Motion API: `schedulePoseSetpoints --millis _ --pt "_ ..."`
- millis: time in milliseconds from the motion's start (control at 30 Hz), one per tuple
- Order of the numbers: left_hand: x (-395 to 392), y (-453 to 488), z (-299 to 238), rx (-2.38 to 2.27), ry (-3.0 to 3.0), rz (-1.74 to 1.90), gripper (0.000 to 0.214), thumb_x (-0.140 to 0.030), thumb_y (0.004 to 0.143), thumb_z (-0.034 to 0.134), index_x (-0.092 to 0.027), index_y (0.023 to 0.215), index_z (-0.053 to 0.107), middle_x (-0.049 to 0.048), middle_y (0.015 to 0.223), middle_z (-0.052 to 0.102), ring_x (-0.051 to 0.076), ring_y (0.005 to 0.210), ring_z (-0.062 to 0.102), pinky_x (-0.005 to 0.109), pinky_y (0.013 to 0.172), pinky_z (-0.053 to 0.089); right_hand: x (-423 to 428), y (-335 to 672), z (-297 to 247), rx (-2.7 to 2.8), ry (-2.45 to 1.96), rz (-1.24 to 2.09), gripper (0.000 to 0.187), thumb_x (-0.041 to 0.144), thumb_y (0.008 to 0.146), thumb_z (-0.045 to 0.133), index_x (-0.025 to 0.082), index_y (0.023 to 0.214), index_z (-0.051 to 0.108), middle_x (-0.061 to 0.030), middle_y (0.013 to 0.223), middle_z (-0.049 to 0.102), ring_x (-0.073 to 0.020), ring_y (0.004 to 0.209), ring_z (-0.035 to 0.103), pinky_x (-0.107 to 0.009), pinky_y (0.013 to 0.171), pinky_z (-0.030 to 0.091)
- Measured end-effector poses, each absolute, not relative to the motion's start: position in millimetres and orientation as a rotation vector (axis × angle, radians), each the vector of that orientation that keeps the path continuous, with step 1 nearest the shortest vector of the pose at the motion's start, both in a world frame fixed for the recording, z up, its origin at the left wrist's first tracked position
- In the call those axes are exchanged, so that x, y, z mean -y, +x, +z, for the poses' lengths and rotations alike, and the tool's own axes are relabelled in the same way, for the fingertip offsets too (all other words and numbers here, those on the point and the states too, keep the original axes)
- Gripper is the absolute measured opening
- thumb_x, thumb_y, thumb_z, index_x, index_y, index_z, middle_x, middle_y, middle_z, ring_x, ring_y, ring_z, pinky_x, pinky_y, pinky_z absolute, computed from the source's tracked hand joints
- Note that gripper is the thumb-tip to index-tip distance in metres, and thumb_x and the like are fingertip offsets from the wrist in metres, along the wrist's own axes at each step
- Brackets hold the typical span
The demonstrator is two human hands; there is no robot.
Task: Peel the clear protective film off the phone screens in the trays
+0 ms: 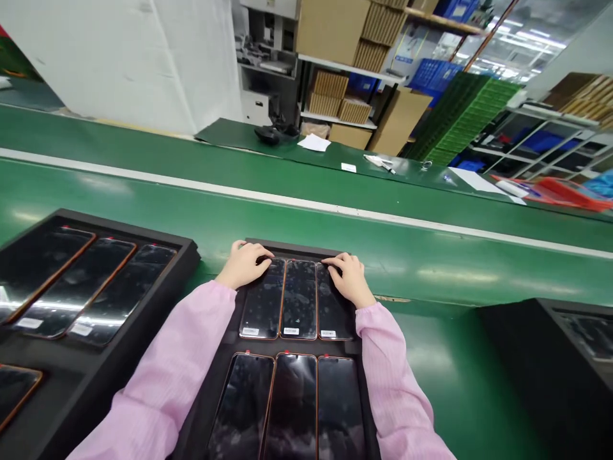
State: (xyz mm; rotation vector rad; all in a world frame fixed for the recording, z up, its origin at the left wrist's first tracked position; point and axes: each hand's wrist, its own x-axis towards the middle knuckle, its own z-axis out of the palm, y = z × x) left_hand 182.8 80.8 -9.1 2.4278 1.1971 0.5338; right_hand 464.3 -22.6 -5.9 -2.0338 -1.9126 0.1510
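Observation:
In the head view, a black foam tray (297, 345) lies in front of me with two rows of smartphones. My left hand (246, 263) is at the upper left corner of the tray, fingertips on the top end of the left smartphone (262, 300). Its thumb and forefinger are apart. Over on the other side, my right hand (351, 278) touches the top of the right smartphone (332, 310), thumb apart from the fingers. Between them lies the middle smartphone (299, 297), with a small white label at its lower end. Neither hand lifts anything.
Another black tray (189, 255) of smartphones stands on the left, and a dark tray (517, 358) on the right. A pale strip (306, 203) runs along the green work surface (445, 255). Behind are papers (315, 142), shelved cardboard boxes (330, 29) and stacked green trays (467, 115).

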Motion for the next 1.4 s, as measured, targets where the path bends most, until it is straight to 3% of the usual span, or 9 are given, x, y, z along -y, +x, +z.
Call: schedulePoseSetpoints --millis 100,233,433,567,733,1200,1333,1400 --pt "-81 182 -8 -1.201 2.421 0.528 0.023 -0.033 0.087 0.047 -0.026 0.092 0.069 0.001 0.105 0.071 0.022 0.104 0.061 0.05 0.108 0.02 24 465 -4 1.902 -2.01 0.186 0.021 0.023 0.092 0.054 0.031 0.104 0.069 -0.0038 0.106 0.062 -0.0227 0.103 0.05 -0.04 0.091 0.035" --pt "-81 181 -10 -1.211 2.426 0.527 0.024 -0.035 0.087 0.047 -0.027 0.092 0.069 0.0004 0.104 0.071 0.022 0.102 0.062 0.049 0.107 0.02 25 461 -3 1.89 -2.024 0.181 0.027 0.026 0.091 0.056 0.028 0.117 0.063 -0.0054 0.108 0.062 -0.0247 0.105 0.05 -0.045 0.096 0.032" --pt "-81 180 -11 -1.243 2.433 0.512 0.024 -0.037 0.087 0.047 -0.028 0.092 0.068 0.0007 0.106 0.072 0.023 0.104 0.061 0.049 0.107 0.021 24 455 -1 1.887 -2.021 0.207 0.022 0.032 0.091 0.057 0.03 0.11 0.069 -0.0077 0.105 0.061 -0.0271 0.103 0.049 -0.047 0.095 0.031" --pt "-80 180 -10 -1.255 2.42 0.502 0.024 -0.037 0.087 0.046 -0.028 0.091 0.068 0.0006 0.106 0.072 0.023 0.105 0.06 0.049 0.108 0.021 24 463 2 1.8 -1.9 0.333 0.012 0.025 0.086 0.06 0.026 0.091 0.071 -0.0058 0.101 0.065 -0.0263 0.102 0.052 -0.047 0.097 0.032" --pt "-80 179 -10 -1.247 2.411 0.507 0.024 -0.037 0.088 0.046 -0.029 0.093 0.068 -0.0001 0.106 0.071 0.023 0.106 0.06 0.048 0.108 0.02 27 485 10 1.779 -1.658 0.517 0.011 0.015 0.078 0.052 0.02 0.07 0.057 -0.0052 0.097 0.07 -0.0211 0.096 0.062 -0.038 0.093 0.043" --pt "-82 179 -10 -1.224 2.412 0.529 0.022 -0.036 0.088 0.049 -0.029 0.09 0.069 -0.0012 0.103 0.072 0.021 0.101 0.061 0.047 0.108 0.02 36 504 13 1.566 -1.55 0.725 0.01 0.023 0.08 0.056 0.02 0.071 0.054 -0.0085 0.102 0.071 -0.0237 0.103 0.065 -0.044 0.098 0.044" --pt "-81 180 -8 -1.233 2.408 0.529 0.023 -0.038 0.087 0.048 -0.028 0.09 0.069 0.0 0.102 0.072 0.021 0.102 0.061 0.047 0.108 0.02 37 501 19 1.631 -1.581 0.66 0.01 0.024 0.079 0.056 0.02 0.07 0.056 -0.0086 0.11 0.069 -0.0249 0.109 0.062 -0.046 0.101 0.042" --pt "-80 181 -8 -1.235 2.401 0.523 0.023 -0.039 0.087 0.048 -0.028 0.09 0.069 0.0001 0.103 0.072 0.022 0.101 0.061 0.047 0.108 0.02 37 499 24 1.689 -1.628 0.58 0.011 0.026 0.08 0.056 0.021 0.071 0.06 -0.0072 0.103 0.071 -0.0252 0.106 0.062 -0.046 0.101 0.042"
